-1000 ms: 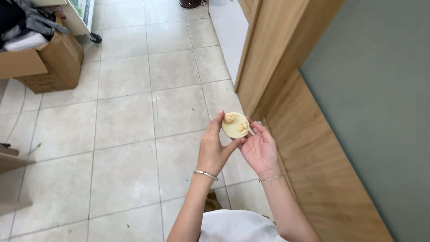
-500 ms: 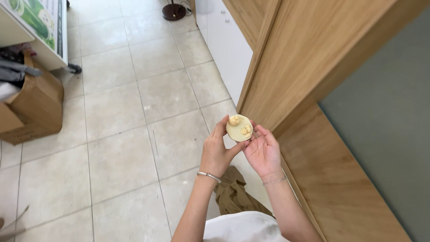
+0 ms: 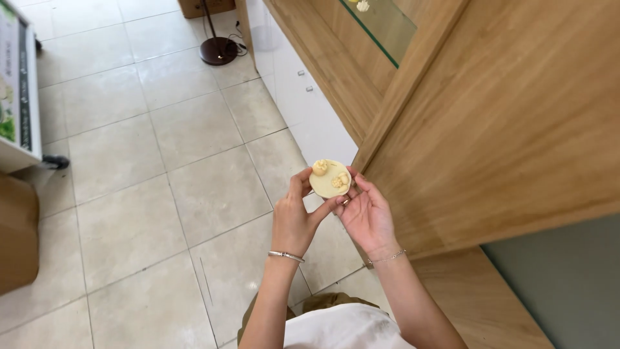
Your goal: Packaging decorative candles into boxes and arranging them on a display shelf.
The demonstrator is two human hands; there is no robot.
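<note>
A small round cream-coloured disc [image 3: 329, 180] with two little pale yellow flower-shaped lumps on top is held at chest height in front of me. My left hand [image 3: 294, 220] pinches its left edge between thumb and fingers. My right hand [image 3: 367, 215] cups it from the right and below, fingers touching its rim. Both wrists wear thin bracelets. The disc is level, facing up toward the camera, just beside the edge of a wooden cabinet [image 3: 491, 129].
Pale tiled floor [image 3: 161, 194] lies below. A white low cupboard [image 3: 303, 110] runs along the wall under a wooden frame with a glass shelf [image 3: 381, 26]. A dark round stand base [image 3: 218, 50] is far ahead; a cardboard box [image 3: 16, 232] and a wheeled display [image 3: 19, 84] stand at left.
The view has swung forward and to the left, bringing the cupboard, stand base and glass shelf into sight. Both hands keep the disc in the same grip.
</note>
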